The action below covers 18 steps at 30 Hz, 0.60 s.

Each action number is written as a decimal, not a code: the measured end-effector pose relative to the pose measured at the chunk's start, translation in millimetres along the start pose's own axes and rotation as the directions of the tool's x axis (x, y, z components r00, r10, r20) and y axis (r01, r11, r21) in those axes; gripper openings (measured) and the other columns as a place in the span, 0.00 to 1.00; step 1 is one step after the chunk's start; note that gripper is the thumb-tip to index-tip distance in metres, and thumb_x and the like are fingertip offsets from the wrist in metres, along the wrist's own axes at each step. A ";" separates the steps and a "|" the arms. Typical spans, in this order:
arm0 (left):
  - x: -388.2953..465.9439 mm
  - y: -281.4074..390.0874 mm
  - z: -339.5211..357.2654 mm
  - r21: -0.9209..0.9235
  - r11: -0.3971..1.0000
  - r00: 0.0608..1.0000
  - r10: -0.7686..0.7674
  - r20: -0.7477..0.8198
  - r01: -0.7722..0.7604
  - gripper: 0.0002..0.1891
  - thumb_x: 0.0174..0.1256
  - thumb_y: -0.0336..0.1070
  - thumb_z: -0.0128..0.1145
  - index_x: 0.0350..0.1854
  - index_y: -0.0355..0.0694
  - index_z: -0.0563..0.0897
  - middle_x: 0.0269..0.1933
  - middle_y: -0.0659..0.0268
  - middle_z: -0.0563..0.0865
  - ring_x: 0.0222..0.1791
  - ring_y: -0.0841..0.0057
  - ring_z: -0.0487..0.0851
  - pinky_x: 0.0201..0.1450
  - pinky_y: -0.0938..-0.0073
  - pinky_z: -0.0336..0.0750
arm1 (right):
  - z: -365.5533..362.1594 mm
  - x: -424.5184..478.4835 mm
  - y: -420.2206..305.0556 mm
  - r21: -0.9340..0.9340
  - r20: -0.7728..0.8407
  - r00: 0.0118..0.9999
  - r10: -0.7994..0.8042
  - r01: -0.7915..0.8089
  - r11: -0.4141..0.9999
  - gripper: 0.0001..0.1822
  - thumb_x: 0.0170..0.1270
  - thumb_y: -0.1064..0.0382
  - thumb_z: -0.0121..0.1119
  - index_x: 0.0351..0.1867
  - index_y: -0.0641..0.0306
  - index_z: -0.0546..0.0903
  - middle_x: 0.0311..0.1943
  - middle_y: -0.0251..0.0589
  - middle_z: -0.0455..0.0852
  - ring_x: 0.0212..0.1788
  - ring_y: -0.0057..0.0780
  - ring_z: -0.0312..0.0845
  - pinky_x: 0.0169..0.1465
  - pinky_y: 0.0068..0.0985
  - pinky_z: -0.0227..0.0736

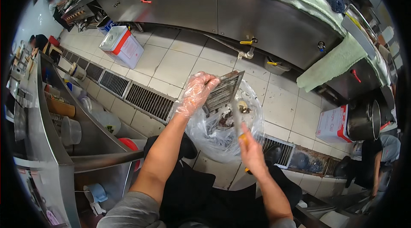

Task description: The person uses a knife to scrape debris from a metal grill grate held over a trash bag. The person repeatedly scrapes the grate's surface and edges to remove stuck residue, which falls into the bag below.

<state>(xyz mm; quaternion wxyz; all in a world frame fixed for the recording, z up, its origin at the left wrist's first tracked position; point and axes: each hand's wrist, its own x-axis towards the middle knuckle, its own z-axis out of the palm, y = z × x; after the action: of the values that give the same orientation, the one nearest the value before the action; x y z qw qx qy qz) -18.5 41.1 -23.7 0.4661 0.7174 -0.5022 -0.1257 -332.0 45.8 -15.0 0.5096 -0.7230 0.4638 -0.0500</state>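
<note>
My left hand (199,91), in a clear plastic glove, grips the top edge of a dark, dirty metal grate or filter panel (222,94). The panel is tilted above a bin lined with a clear plastic bag (208,136). Bare, my right hand (252,152) holds a scraper or knife by its yellow handle. Its blurred blade (237,118) points up towards the panel's lower right corner; whether they touch I cannot tell. Inside the bag lie dark scraps and a pale lump (242,107).
Dark bits litter the tiled floor (173,64) around the bin. A floor drain grating (149,101) runs past it. Square tins (122,48) stand near the steel counter (179,6). Steel shelving (57,151) is close on my left. A person (369,160) bends down at the right.
</note>
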 end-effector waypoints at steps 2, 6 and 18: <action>2.4 0.9 -2.3 0.042 0.999 0.999 -0.019 0.028 0.018 0.16 0.79 0.45 0.71 0.49 0.34 0.95 0.41 0.51 0.91 0.45 0.56 0.89 0.54 0.55 0.81 | 14.9 -5.9 12.8 -0.008 0.032 0.967 -0.251 0.251 0.968 0.35 0.86 0.65 0.61 0.90 0.47 0.67 0.53 0.67 0.94 0.49 0.64 0.93 0.55 0.44 0.86; -1.3 -1.9 -4.4 0.034 0.999 1.000 -0.031 0.003 0.030 0.16 0.79 0.44 0.71 0.49 0.33 0.95 0.41 0.51 0.91 0.45 0.55 0.89 0.53 0.55 0.81 | 3.2 4.1 5.0 -0.035 -0.039 0.980 -0.194 0.193 0.981 0.35 0.86 0.66 0.60 0.90 0.49 0.66 0.50 0.69 0.92 0.52 0.67 0.91 0.58 0.48 0.85; 1.6 -1.9 0.5 0.000 1.000 1.000 -0.015 0.010 0.015 0.16 0.79 0.43 0.71 0.50 0.32 0.95 0.43 0.50 0.93 0.46 0.56 0.90 0.54 0.57 0.82 | 5.4 9.7 26.2 -0.132 -0.149 0.941 -0.305 0.286 0.949 0.35 0.84 0.67 0.63 0.89 0.52 0.68 0.46 0.68 0.91 0.45 0.67 0.91 0.53 0.49 0.85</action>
<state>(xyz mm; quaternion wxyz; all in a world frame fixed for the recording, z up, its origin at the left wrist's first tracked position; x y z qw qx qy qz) -16.9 39.6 -25.0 0.4629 0.7204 -0.4991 -0.1328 -339.8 41.2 -41.9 0.4155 -0.8043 0.3931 -0.1612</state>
